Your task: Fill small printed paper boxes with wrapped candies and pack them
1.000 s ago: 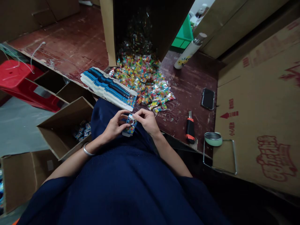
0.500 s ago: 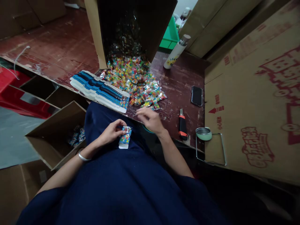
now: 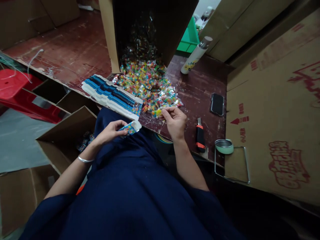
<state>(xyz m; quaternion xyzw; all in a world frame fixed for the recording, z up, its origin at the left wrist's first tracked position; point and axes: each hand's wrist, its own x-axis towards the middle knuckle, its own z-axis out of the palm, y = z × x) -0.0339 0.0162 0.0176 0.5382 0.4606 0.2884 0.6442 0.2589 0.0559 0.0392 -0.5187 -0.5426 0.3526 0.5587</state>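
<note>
Between the thumb and fingers of my left hand is a small blue printed box, its white open end tilted up to the right. My right hand pinches a small clear candy packet at the near edge of the pile. The pile of colourful candy packets spills out of a large carton lying on its side. Left of the pile, a row of flat blue-and-white boxes lies overlapped along the table edge.
On the red-brown table are a white bottle, a phone and a box cutter. A metal-framed cup sits by a big carton. Lower left, an open carton holds blue boxes; a red stool stands beyond.
My right hand has reached forward to the candy pile and closed on a packet. The small box in my left hand has been raised and turned, its open end now up to the right.
</note>
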